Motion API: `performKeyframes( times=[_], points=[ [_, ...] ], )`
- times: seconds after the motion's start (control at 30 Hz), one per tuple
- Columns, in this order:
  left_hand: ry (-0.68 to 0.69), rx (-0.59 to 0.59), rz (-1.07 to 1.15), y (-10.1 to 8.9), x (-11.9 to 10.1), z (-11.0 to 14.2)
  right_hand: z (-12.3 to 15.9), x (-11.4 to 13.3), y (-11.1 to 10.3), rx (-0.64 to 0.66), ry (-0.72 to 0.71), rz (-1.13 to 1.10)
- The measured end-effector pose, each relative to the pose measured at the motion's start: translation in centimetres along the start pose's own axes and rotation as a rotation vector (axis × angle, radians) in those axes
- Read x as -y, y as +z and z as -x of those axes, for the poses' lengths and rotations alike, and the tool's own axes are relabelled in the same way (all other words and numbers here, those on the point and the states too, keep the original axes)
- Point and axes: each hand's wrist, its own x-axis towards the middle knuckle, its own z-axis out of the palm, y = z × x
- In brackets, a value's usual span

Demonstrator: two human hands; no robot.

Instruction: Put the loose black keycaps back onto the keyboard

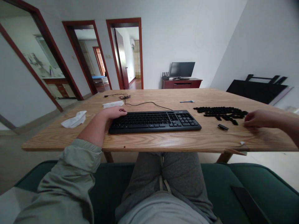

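- Left grip (114, 112) lies flat and open, fingers together, touching the top left corner of the black keyboard (154, 122).
- Right grip (258, 119) is loosely curled and empty, just beside the loose black keycaps (220, 112) and a small black piece (223, 127) on the wooden counter (187, 140).

White walls (168, 40) surround the room, and three doorways framed in dark red wood (124, 21) open along the far side. A low maroon cabinet (181, 83) there carries a flat-screen monitor (182, 69) and a router (165, 75). A black folding table (257, 91) leans against the right wall, above a pale floor (268, 165); a green sofa (263, 183) sits nearest.
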Motion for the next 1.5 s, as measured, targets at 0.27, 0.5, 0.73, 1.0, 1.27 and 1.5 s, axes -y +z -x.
performKeyframes(
  times=[0.27,0.5,0.73,1.0,1.27,1.5],
  points=[
    [0.015,-0.277,0.177,-0.8,-1.7,0.8,3.1,10.8,-2.4,0.041,-0.255,-0.29],
    [0.326,0.003,0.841,-0.7,-15.1,-0.9,7.0,29.0,-2.4,-0.231,-0.936,-0.701],
    [0.425,0.014,1.3,3.3,-17.8,-2.8,6.7,32.6,1.9,-0.371,-0.986,-0.923],
    [0.446,-0.189,1.193,4.1,-17.2,-3.6,6.3,31.1,2.9,-0.224,-0.905,-1.062],
    [0.511,-0.144,1.12,4.2,-17.4,-3.1,6.8,30.7,2.7,-0.245,-0.848,-1.082],
    [0.477,-0.146,1.117,4.5,-17.6,-3.0,6.6,30.4,3.0,-0.242,-0.893,-0.949]
  ],
)
